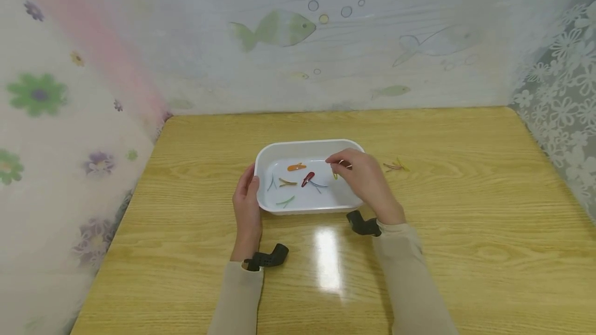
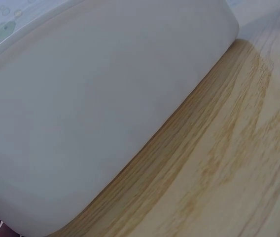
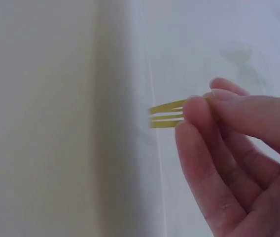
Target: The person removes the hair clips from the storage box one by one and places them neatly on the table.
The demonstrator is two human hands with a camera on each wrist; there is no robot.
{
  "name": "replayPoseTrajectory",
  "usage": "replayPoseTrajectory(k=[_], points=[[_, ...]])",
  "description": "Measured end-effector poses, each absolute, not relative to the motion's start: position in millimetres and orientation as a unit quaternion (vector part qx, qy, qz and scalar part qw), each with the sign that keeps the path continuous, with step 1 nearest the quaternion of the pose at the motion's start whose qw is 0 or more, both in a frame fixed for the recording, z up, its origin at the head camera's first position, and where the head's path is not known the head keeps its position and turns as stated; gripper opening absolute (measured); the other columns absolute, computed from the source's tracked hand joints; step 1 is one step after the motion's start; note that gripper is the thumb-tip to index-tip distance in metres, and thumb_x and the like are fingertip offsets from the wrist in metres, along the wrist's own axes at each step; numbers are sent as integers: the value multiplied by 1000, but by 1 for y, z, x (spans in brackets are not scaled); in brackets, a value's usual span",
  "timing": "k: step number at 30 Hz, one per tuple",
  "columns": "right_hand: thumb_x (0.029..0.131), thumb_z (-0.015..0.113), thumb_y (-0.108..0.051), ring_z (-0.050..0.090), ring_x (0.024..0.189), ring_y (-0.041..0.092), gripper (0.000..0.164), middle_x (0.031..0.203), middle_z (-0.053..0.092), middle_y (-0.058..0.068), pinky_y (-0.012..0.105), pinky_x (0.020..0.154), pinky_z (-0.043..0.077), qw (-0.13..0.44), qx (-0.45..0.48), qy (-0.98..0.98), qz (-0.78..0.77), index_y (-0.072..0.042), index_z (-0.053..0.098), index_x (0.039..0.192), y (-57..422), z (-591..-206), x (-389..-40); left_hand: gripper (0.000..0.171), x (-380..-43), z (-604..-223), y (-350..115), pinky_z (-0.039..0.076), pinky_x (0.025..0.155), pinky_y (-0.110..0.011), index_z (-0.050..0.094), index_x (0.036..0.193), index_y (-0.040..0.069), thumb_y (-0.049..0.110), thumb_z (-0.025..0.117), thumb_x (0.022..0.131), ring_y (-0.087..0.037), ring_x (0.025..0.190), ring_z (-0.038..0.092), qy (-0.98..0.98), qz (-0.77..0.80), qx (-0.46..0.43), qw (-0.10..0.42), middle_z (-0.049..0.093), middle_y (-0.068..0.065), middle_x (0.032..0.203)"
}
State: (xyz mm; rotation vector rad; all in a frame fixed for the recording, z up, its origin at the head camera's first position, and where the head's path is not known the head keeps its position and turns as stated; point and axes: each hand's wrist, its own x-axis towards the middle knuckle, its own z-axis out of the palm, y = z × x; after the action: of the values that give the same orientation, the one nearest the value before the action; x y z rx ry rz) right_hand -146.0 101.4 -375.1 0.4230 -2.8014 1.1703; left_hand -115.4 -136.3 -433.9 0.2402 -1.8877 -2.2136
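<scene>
A white plastic tray (image 1: 307, 210) stands on the table with several hair clips in it. Its left end is held by my left hand (image 1: 247, 195), thumb near the rim; in the left wrist view the tray's outer wall (image 2: 105, 98) fills most of the picture. Over the tray's right part, my right hand (image 1: 368, 180) pinches a yellow hair clip (image 3: 167, 114) between thumb and fingertips. Inside lie an orange clip (image 1: 296, 168), a dark red clip (image 1: 308, 179), a brownish-yellow clip (image 1: 288, 183), a green clip (image 1: 286, 202) and blue clips (image 1: 318, 185).
Right of the tray, a small group of yellow and reddish hair clips (image 1: 396, 165) lies on the wooden table (image 1: 465, 221). A wall covering with fish drawings (image 1: 279, 27) rises behind the table. Black wrist cameras (image 1: 270, 257) sit on both wrists.
</scene>
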Motion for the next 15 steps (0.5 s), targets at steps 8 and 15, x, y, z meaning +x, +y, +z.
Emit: replayPoseTrajectory(k=[8, 15], points=[[86, 59, -16, 59, 82, 14, 15, 97, 62, -6, 30, 69, 47, 46, 126, -909, 395, -18, 68, 98, 118, -373, -147, 36, -115, -433, -136, 36, 97, -36, 45, 129, 7, 17, 41, 95, -20, 120, 41, -644, -753, 78, 110, 45, -5, 131], [85, 60, -17, 60, 83, 14, 14, 97, 62, -5, 29, 73, 48, 50, 115, -910, 396, -18, 68, 97, 126, -372, -148, 37, -115, -432, -135, 36, 97, -36, 44, 130, 6, 17, 41, 95, -20, 120, 41, -649, -749, 79, 109, 45, -5, 131]])
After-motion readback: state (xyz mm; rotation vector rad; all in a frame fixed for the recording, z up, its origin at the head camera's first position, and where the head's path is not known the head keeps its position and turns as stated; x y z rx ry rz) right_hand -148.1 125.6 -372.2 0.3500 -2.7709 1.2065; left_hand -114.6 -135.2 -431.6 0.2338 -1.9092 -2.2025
